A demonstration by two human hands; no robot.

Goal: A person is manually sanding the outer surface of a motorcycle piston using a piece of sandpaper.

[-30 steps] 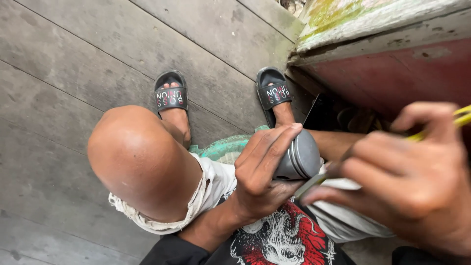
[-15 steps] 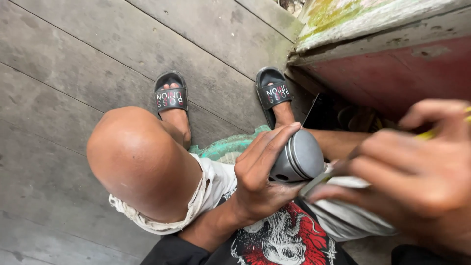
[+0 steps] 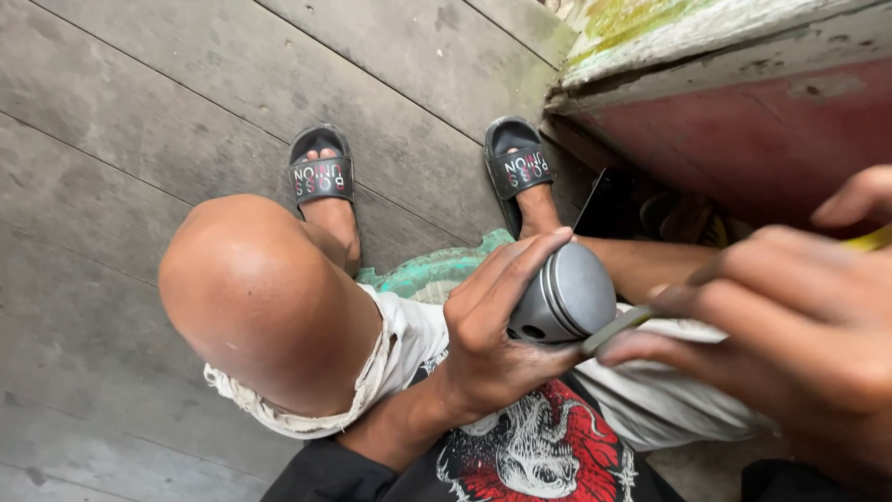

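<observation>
I sit with my knees up over a grey plank floor. My left hand (image 3: 492, 325) grips a round grey metal piston (image 3: 565, 296) with grooves around its side, held above my lap. My right hand (image 3: 799, 321), close to the camera and blurred, holds a thin flat tool with a yellow handle (image 3: 641, 319). The tool's tip touches the piston's lower right edge.
My bare left knee (image 3: 265, 297) rises at centre left. Both feet wear black slide sandals (image 3: 322, 172) on the planks. A weathered red and white wooden structure (image 3: 743, 102) stands at upper right. A green cloth (image 3: 437, 274) lies under my legs.
My right hand has shifted slightly right and lower with the tool. The piston and left hand stay almost still.
</observation>
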